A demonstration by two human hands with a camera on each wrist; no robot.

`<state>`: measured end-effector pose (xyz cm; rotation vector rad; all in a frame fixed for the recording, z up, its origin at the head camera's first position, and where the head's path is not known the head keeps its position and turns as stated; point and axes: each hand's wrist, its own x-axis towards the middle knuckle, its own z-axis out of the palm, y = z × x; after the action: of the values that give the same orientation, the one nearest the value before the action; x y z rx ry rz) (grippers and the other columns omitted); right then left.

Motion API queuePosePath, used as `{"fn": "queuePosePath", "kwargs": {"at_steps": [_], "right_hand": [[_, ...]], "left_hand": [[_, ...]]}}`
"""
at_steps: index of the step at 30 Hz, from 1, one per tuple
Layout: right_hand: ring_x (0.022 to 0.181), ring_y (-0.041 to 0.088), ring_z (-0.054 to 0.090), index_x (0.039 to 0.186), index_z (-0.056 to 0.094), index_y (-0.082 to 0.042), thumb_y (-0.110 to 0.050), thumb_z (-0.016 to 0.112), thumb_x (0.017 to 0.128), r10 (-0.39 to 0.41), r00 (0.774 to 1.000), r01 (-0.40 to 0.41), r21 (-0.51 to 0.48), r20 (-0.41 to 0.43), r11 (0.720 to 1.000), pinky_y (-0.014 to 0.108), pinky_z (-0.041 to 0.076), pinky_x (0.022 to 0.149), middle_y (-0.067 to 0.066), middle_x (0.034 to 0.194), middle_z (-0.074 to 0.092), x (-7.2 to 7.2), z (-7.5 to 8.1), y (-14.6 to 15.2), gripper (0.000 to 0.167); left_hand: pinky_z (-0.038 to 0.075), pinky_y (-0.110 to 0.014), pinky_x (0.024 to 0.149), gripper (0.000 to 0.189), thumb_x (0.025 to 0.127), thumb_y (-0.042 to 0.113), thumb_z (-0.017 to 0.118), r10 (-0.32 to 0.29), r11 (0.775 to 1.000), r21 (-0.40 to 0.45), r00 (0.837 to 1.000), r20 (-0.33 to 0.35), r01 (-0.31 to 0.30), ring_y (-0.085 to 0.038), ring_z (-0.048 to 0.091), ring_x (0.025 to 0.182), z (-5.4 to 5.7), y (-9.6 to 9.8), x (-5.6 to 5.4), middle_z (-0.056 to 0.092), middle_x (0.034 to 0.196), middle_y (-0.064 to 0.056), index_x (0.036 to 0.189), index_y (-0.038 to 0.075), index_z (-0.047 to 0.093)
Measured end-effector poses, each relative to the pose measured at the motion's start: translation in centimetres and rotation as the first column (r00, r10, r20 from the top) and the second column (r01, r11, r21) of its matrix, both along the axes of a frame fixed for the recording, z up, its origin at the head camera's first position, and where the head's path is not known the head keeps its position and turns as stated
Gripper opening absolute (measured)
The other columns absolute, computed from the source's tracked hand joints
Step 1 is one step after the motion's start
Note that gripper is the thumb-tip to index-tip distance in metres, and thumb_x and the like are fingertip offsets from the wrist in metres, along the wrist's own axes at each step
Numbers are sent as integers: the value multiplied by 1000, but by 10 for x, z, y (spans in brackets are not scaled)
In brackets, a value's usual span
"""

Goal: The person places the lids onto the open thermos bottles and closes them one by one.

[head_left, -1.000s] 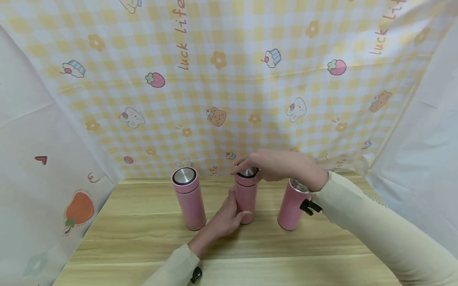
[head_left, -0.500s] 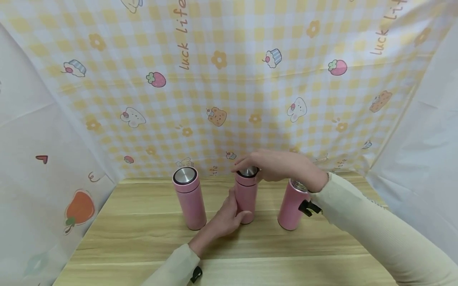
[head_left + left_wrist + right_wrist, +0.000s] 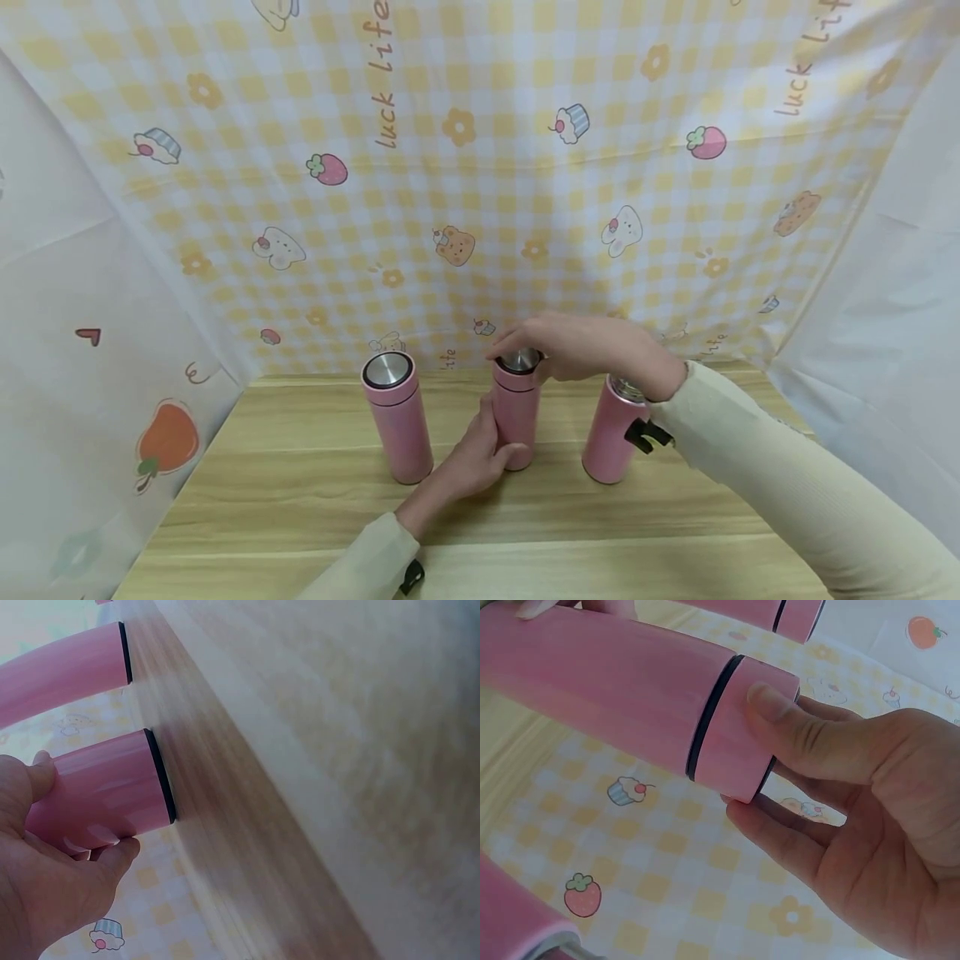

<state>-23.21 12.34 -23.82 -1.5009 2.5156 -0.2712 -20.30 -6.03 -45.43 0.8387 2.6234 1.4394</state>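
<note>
A pink thermos flask (image 3: 516, 421) with a silver-topped lid (image 3: 514, 381) stands upright in the middle of the table. My left hand (image 3: 471, 460) grips its lower body from the left side. From above, my right hand (image 3: 581, 346) holds the lid's rim. In the right wrist view, the thumb presses on the pink lid (image 3: 739, 742), just above the dark ring where it meets the body. The left wrist view has the flask (image 3: 112, 796) between my left thumb and fingers, its black base against the wood.
To the left stands a second lidded pink flask (image 3: 401, 437). On the right is a third pink flask (image 3: 606, 442), its metal threaded neck bare, partly behind my right wrist. The wooden table (image 3: 300, 517) meets a yellow checked cloth (image 3: 495, 192) at the back.
</note>
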Motion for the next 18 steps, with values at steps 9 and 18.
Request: {"fn": "queuePosePath", "kwargs": {"at_steps": [9,18], "right_hand": [[80,13,55,133,65,-7,-26,81,90,-64,992,61,-31,-112,998,30,49,71,1,99,61,-2,-5,0,50],[76,16,53,114,68,-9,-45,79,88,-170,970,173,-2,-174,985,32,47,67,1,85,56,2,-9,-7,45]], "left_hand": [[35,-47,110,73,100,12,67,-19,1000,10,1000,-14,19,-29,43,131,3,0,1,38,142,-22,148,2,13],[34,-48,110,74,100,13,66,-28,1000,6,1000,-14,29,-30,41,131,0,-1,0,37,143,-22,148,4,11]]}}
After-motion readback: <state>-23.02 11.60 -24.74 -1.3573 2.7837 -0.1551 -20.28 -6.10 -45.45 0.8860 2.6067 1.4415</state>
